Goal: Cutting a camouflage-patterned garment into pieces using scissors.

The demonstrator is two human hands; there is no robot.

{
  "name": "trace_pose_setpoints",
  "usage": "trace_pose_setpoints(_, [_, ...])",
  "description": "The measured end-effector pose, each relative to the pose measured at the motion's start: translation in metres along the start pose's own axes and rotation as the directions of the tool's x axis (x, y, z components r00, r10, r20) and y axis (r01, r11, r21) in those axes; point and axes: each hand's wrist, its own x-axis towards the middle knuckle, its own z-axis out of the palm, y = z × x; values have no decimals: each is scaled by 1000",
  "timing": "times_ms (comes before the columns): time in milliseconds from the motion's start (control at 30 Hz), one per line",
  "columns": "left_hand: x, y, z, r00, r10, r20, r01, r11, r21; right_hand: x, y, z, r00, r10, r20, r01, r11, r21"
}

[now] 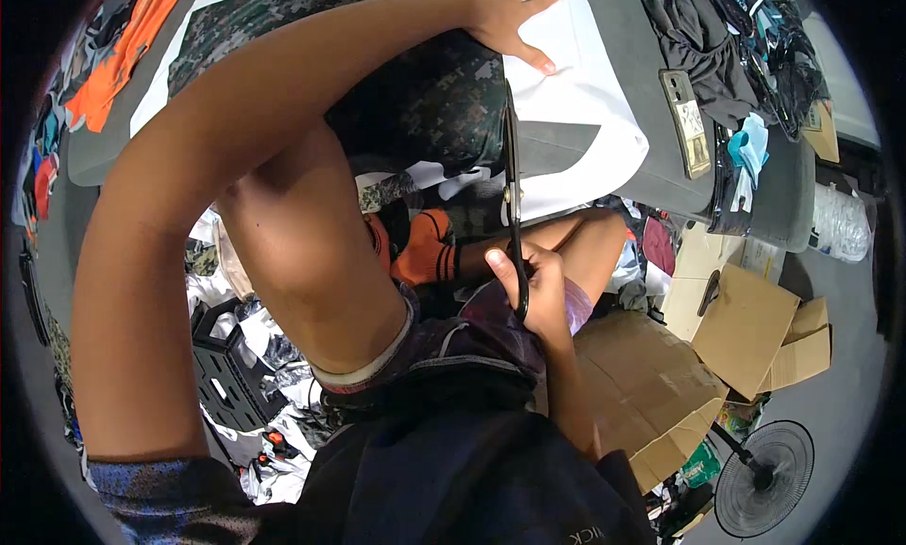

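At the worktop's near edge, the right hand gripped black scissors, blades pointing away into white fabric; beyond their tip, the left hand lay flat, fingers spread, pinning it.

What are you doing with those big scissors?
A person is cutting cloth at a grey table. Their right hand grips the handles of long black scissors, whose blades point up along the edge of a camouflage-print fabric. Their left hand is stretched out flat on the white sheet, holding it down. A phone and dark clothes lie further along the table, and cardboard boxes and a small fan sit on the floor.
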Motion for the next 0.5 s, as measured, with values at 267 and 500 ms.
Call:
trace_pose_setpoints(267, [-2,-2,2,999,23,-49,-25,999,-34,0,-3,0,1000,1,3,-1,1000,5])
trace_pose_setpoints(500, [-2,-2,5,998,18,-66,-19,1000,-16,3,-12,1,997,81,8,-81,997,15])
